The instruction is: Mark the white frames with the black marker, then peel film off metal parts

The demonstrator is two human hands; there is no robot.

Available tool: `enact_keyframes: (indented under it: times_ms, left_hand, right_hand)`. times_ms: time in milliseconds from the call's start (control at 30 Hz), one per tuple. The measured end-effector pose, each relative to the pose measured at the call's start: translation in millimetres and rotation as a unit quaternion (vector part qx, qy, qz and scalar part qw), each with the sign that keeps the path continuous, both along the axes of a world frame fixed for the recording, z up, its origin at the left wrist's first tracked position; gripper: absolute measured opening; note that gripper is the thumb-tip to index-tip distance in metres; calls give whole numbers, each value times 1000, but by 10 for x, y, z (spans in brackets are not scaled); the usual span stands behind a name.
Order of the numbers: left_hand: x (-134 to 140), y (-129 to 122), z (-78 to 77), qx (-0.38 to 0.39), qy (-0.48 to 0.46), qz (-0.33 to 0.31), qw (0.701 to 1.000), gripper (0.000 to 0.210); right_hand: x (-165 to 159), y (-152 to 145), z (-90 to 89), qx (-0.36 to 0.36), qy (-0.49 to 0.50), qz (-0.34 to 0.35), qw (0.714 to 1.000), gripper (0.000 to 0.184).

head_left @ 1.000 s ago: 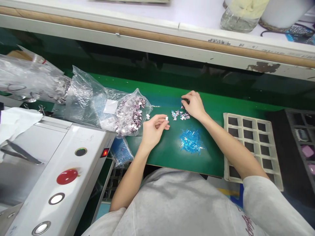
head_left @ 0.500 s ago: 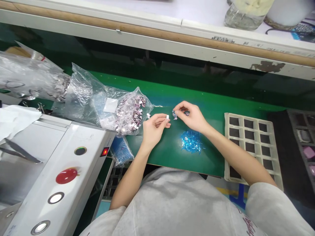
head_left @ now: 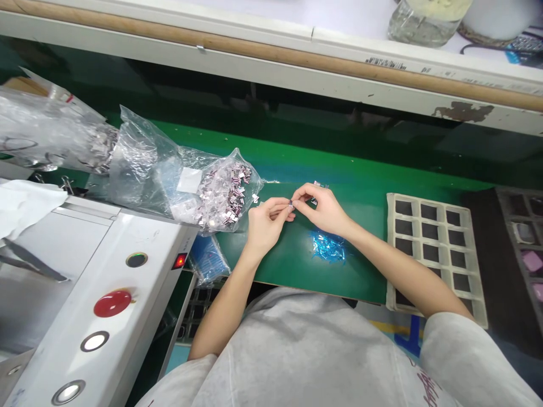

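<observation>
My left hand [head_left: 266, 226] is closed in a pinch on a small silvery-white piece [head_left: 291, 204], which shows only in part between the fingertips. My right hand [head_left: 324, 209] is pinched at the same spot, its thumb and forefinger meeting the left fingertips. Whatever lies inside the right pinch is too small and covered to make out. A few small pieces [head_left: 314, 200] show beside the right fingers, partly hidden by that hand. Just below it lies a heap of shiny blue strips [head_left: 328, 247] on the green mat [head_left: 284, 265].
Left of my hands, a clear plastic bag [head_left: 223, 195] holds many small metallic pieces. A blue packet [head_left: 208, 260] lies below it, beside a white machine [head_left: 144, 299] with a red button [head_left: 112, 304]. On the right stands a cream compartment tray [head_left: 417, 249].
My right hand has moved left and its fingertips now meet those of my left hand. The left hand has stayed nearly in place, still pinching its piece.
</observation>
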State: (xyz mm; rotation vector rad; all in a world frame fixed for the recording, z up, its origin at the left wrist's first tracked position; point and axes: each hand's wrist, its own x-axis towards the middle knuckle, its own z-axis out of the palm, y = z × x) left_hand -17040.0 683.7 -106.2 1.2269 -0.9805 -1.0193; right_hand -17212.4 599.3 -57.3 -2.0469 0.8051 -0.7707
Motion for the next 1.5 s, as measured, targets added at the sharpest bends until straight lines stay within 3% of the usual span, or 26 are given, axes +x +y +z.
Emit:
enact_keyframes:
  times_ms: [200,367,500,600,700,800,1000,1100,1200,1367,1500]
  left_hand:
    - [4,8,20,-5,-12,-16,1000,26]
    - [-5,18,36,-4,-18,-35,999,27]
    - [102,37,102,-6,-121,-43,992,21]
    - [308,50,148,-6,-326,23,945,8]
    - [508,47,165,29,-488,84,869,20]
    - [592,22,164,54,-546,105,829,25]
    - [566,-61,150,66,-570,98,813,23]
    - [583,-60,141,45,-559,95,822,30]
    - [603,-14,131,10,-509,122,852,31]
    - [515,80,116,-38,-277,114,953,23]
    - [357,97,118,-22,-111,108,988,19]
  right_hand:
    - [-13,-28,-6,-6,-5,-7,1000,10]
    - [-35,-26,13,37,-10,40,998,19]
    - [-76,-54,22,11,32,49,998,17]
    - [-117,-103,-8,-52,102,26,993,15]
    - [-139,-146,-57,-91,174,16,980,18]
    - [-135,-173,-88,-122,201,5,972,18]
    - [-124,-352,-68,-151,178,-45,971,13]
    - [-123,-546,-78,-141,173,-90,971,15]
    - [-117,-765,-138,-146,178,-130,964,15]
    - [-111,-988,-286,-155,216,-147,953,25]
    - [-119,-995,-343,-166,223,-140,950,34]
